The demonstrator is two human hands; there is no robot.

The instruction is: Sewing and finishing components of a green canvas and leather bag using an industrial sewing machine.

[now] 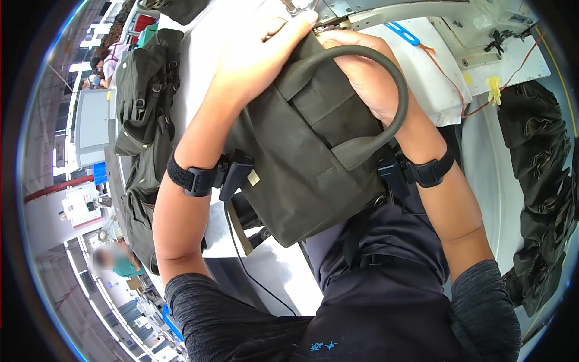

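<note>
An olive-green fabric bag (289, 175) with a rounded carry handle (403, 99) lies across the work surface and hangs toward my lap. My left hand (265, 54) grips the bag's far edge from the left, its thumb stretched toward the metal parts of a sewing machine (386, 15). From the right, my right hand (365, 69) holds the same edge, with its wrist partly behind the handle loop. Both hands are close to the machine's needle area, where the fabric edge is partly hidden by my fingers.
Blue-handled thread snips (401, 33) lie on the white machine bed at the right. An orange cord (443, 75) runs near a yellow tuft (494, 90). Olive bags are piled on the left (145, 102) and right (537, 151). Other people are in the background at left.
</note>
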